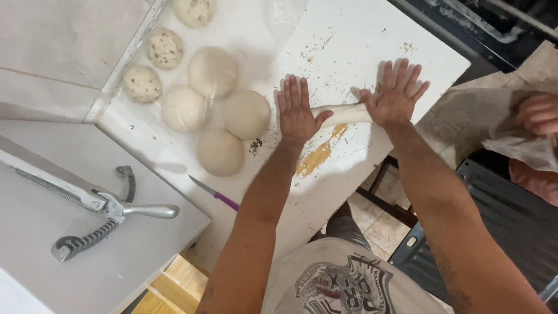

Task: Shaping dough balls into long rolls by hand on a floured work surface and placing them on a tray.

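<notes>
A thin pale rope of dough [343,113] lies across the white worktable [349,35]. My left hand [296,110] presses flat on its left end, fingers spread. Flat on the rope's right end lies my right hand [397,96], fingers also spread. Only the stretch of dough between the palms shows. Left of my left hand sit several round dough balls [221,151], some plain, some speckled [142,84].
A small knife with a purple handle [215,195] lies near the table's front edge. A metal lever tool [99,203] rests on the grey surface at left. Another person's hand [537,113] is at the right edge over grey paper. A dark tray [511,221] stands below it.
</notes>
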